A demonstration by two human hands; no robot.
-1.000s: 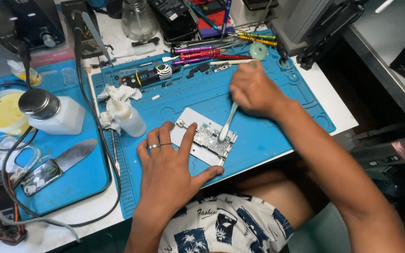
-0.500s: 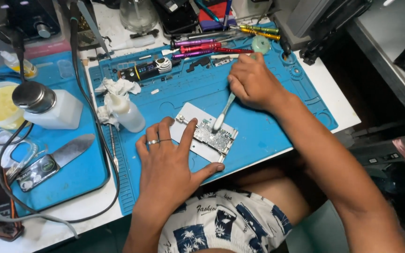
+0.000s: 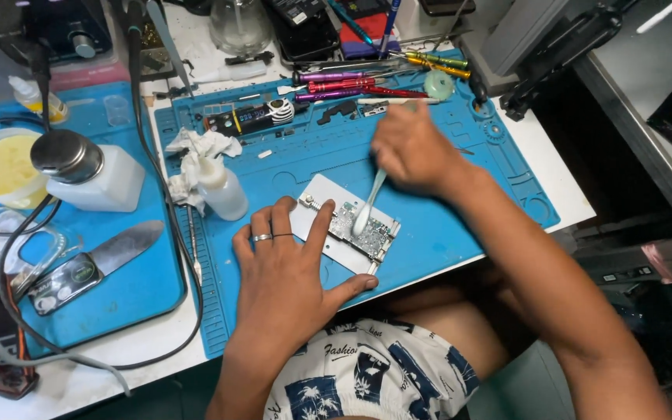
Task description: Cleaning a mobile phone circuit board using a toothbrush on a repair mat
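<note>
Since the earlier frame, the brush (image 3: 369, 204) is leaning a bit more, its tip staying on the circuit board (image 3: 358, 226). This board is lying on a white plate (image 3: 322, 204) on the blue mat (image 3: 460, 225). Right hand (image 3: 410, 149) is gripping the brush handle. Left hand (image 3: 293, 268), fingers spread flat, is pressing the plate beside a small bottle (image 3: 223, 189).

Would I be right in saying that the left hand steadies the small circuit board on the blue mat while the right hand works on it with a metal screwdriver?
Not quite: the head view shows the right hand holding a white brush-like tool, not a metal screwdriver. The left hand does steady the circuit board on the blue mat.
</note>
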